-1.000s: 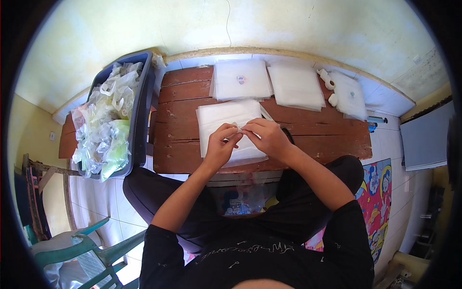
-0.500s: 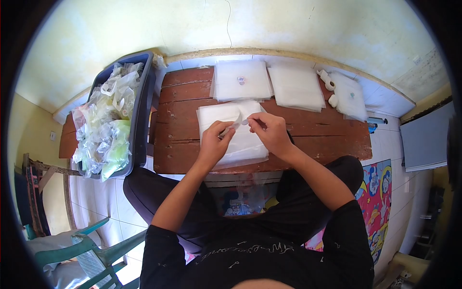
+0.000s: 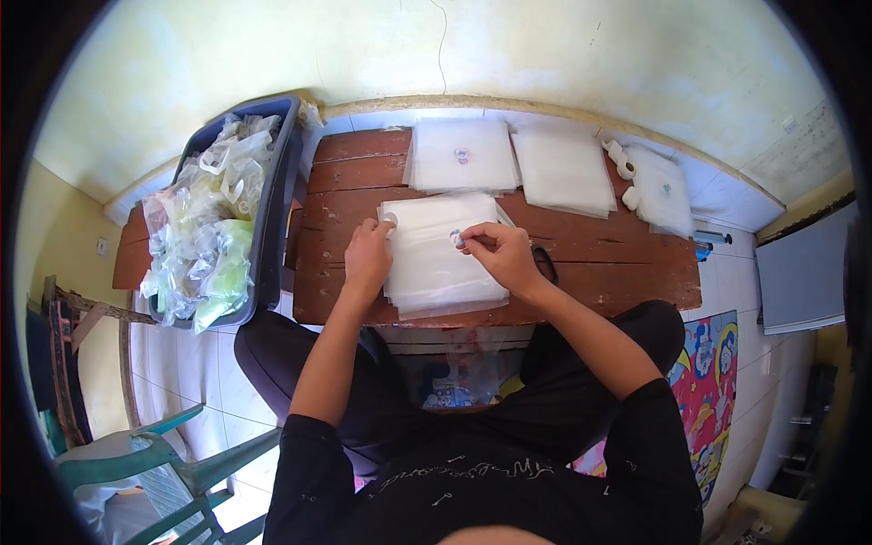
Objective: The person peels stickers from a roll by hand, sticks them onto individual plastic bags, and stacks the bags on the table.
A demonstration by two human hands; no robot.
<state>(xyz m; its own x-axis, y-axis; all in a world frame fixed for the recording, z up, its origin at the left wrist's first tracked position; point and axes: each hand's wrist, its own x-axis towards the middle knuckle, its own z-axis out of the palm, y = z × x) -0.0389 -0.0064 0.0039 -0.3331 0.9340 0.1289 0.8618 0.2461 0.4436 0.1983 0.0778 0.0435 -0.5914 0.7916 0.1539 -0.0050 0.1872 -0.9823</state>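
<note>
fingers (image 3: 481, 233) of the right hand (image 3: 506, 259) pinch a small round sticker (image 3: 456, 238) by its edge, presumably keeping its face clear, over the plastic stack (image 3: 436, 277) on the surface (image 3: 590, 259). the left hand (image 3: 368, 259) sits at the stack's left edge; its grip on the pale strip (image 3: 390, 220) there is unclear. half a second earlier, the hands were closer together.

Four plastic stacks (image 3: 436, 268), one tub (image 3: 283, 173), perhaps two rolls (image 3: 631, 198)
</note>
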